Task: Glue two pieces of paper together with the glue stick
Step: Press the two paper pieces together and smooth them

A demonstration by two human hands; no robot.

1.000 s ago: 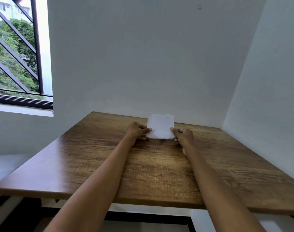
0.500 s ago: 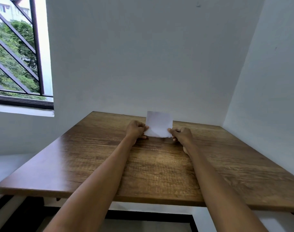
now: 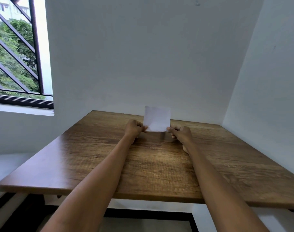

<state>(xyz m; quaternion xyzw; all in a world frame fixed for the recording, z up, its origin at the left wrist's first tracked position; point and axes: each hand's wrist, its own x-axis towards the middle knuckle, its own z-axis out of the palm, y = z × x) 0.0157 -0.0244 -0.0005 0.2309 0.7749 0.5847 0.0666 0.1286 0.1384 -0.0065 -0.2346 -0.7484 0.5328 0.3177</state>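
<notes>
Small white square paper (image 3: 157, 118) pinched upright at lower corners by left hand (image 3: 134, 128), right hand (image 3: 180, 133) fingers; light, floppy, easily creased

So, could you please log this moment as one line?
paper: upright, off table | left hand: pinching lower left corner | right hand: pinching lower right corner | glue stick: not visible
</notes>
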